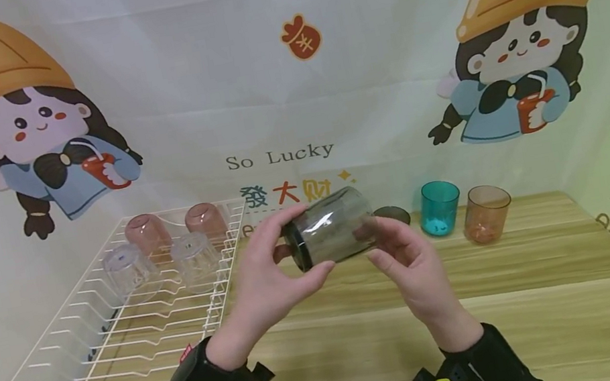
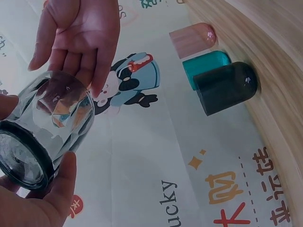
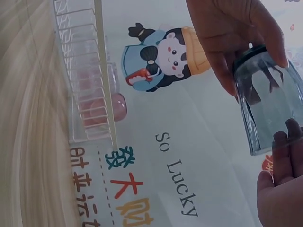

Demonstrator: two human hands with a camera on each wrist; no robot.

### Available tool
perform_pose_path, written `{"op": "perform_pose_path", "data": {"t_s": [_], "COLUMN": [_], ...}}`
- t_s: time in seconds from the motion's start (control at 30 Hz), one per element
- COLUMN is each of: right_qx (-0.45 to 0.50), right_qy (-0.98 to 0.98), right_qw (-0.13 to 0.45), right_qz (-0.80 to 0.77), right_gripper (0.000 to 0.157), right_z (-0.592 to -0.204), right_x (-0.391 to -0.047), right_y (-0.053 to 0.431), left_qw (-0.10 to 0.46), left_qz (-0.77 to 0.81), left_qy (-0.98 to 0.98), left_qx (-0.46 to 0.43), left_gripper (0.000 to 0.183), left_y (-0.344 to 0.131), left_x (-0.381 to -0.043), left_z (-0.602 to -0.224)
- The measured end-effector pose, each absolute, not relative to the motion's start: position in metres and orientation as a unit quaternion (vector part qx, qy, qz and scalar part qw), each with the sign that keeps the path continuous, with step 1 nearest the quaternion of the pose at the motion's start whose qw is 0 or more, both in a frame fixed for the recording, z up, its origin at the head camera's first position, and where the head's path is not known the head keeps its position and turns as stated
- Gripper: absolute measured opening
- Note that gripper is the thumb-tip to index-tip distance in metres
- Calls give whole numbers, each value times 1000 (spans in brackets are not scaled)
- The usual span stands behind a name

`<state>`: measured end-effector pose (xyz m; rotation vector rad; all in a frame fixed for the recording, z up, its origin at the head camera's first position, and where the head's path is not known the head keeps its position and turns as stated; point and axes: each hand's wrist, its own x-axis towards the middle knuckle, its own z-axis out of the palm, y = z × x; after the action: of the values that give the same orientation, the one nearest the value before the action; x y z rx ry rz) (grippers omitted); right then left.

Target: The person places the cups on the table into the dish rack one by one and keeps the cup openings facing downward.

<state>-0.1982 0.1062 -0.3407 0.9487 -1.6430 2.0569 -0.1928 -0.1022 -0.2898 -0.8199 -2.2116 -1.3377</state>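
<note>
A clear grey drinking glass is held in the air, lying on its side with a slight tilt. My left hand grips it around the thick dark base, thumb along the near side. At the rim end is my right hand, its fingertips against the glass and seen through it in the right wrist view. The right thumb stands apart from the wall of the glass. Behind the right hand, a dark grey glass is on the table, mostly hidden in the head view.
On the left, a white wire rack bears upside-down glasses: a pink glass, another pink glass, a clear glass and another clear glass. A teal glass and an amber glass stand upright on the wooden table.
</note>
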Motion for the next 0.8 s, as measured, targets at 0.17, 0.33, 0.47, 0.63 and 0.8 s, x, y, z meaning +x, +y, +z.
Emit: {"op": "perform_pose_path", "data": {"t_s": [0.17, 0.33, 0.47, 0.63, 0.8], "right_qx": [336, 345, 362, 360, 345], "right_qy": [-587, -591, -594, -615, -637], "right_qw": [165, 160, 171, 182, 178], "right_qz": [717, 712, 698, 678, 666], "right_gripper": [40, 43, 46, 50, 52], "right_z": [-342, -343, -344, -345, -345], "right_x": [-198, -200, -203, -204, -203], "right_y": [110, 115, 119, 127, 133], "left_qw": [207, 209, 206, 203, 208], "left_qz": [-471, -469, -464, -453, -436], "left_qy": [-811, -813, -818, -828, -839], "left_qx": [-280, -275, -270, -261, -249], "left_gripper": [74, 74, 73, 71, 70], "left_y": [-107, -113, -120, -129, -140], "left_x": [-191, -189, -189, -188, -186], "left_z": [-285, -283, -282, -279, -274]}}
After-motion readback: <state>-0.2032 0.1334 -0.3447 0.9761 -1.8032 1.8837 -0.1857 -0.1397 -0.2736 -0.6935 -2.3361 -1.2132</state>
